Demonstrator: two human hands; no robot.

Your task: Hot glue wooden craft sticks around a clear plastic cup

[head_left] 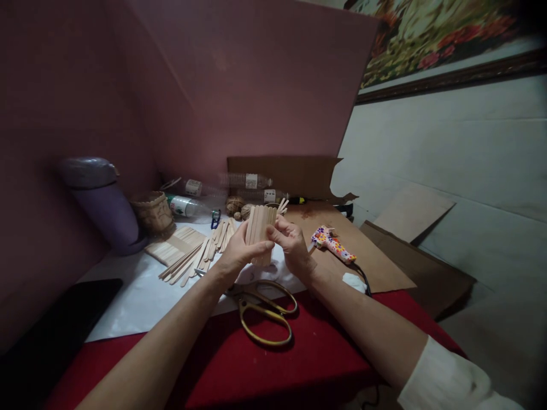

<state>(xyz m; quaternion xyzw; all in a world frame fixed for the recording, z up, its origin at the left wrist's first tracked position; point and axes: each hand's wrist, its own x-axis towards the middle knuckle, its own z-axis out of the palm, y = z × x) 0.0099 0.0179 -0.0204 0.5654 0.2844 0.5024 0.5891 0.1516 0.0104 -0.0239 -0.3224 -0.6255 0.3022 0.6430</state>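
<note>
Several wooden craft sticks (259, 228) stand side by side as a flat row, held up between both hands above the table. My left hand (241, 249) is closed round the row's left side, its thumb across the front. On the right edge, my right hand (290, 239) pinches the sticks with thumb and fingers. Whether the sticks are joined to each other I cannot tell. Below the hands lie large scissors (267, 316) with yellow handles, blades partly hidden by the left wrist. To the left, loose craft sticks (207, 250) are spread on white paper.
A banded stick bundle (175, 245), a woven basket (152, 212) and a purple tumbler (105, 205) stand left. Plastic bottles (188, 205) and twine balls (235, 205) lie behind. A patterned glue gun (333, 244) with a cord rests on cardboard (384, 270) at right.
</note>
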